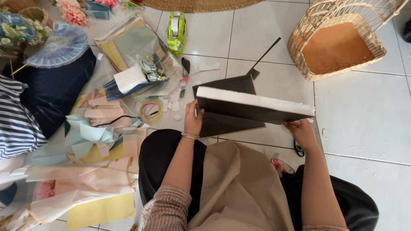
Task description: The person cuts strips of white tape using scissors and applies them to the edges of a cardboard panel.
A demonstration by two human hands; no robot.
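White tiled floor [364, 111], glossy, grey grout lines, littered with craft scraps. Down low over the lap, a foam board [252, 107], black face, white edge along the top, tilted up on its long side above a sheet of black paper [222, 124] lying flat on the tiles. Left hand [193, 119] pressed at the board's left end, fingers wrapped behind, thumb forward, gold bangle at the wrist. Right hand [302, 131] pinching the lower right corner, fingertips tucked under and out of sight. Both forearms stretched forward, elbows bent, ribbed sleeve pushed up on the left. Beneath the right hand, scissors [298, 149] mostly covered, only a dark handle loop showing. Off to the left, a tape roll [150, 110], pastel wrapping paper [85, 171] crumpled in heaps. Up top, a green tape dispenser [176, 32]. Far right, a woven wicker basket [338, 42], partly cut off by the frame.
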